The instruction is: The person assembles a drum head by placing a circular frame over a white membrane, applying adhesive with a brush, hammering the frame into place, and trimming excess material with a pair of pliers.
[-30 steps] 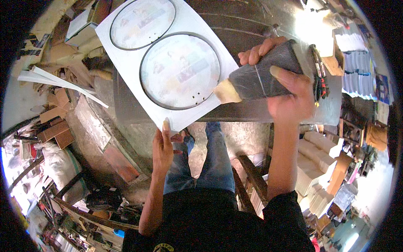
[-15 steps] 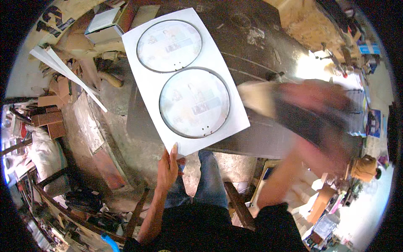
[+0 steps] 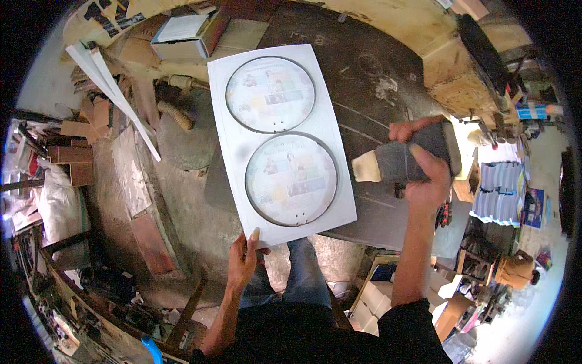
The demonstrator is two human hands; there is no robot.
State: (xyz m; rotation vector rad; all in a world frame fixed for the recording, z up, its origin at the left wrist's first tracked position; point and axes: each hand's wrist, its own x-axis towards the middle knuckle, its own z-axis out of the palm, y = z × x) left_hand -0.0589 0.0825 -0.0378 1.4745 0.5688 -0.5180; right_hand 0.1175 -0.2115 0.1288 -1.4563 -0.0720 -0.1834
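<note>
A white rectangular sheet (image 3: pixel 327 124) is held up, slightly tilted, above the dark table. On it are two dark-rimmed circles, an upper one (image 3: pixel 271 94) and a lower one (image 3: pixel 291 179), each with faint coloured print inside and small dark dots near its lower rim. My left hand (image 3: pixel 244 261) grips the sheet's lower left corner, thumb on top and fingers underneath. To the right of the sheet, my right hand (image 3: pixel 427 176) is closed around a dark, block-shaped tool (image 3: pixel 394 159) with a pale cream end (image 3: pixel 367 167) toward the sheet; its exact kind I cannot make out.
Beneath the sheet lies the dark worktable (image 3: pixel 382 215). Long white strips (image 3: pixel 115 100) lean at the left near brown cardboard boxes (image 3: pixel 71 155). A white-topped box (image 3: pixel 182 37) stands at the back left. At the right are a wooden block (image 3: pixel 458 76) and an open carton (image 3: pixel 379 291).
My right hand and its dark tool, smeared by motion before, now show sharply and farther left. In the picture, the sheet has shifted right and down and stands more upright. My left hand keeps its grip.
</note>
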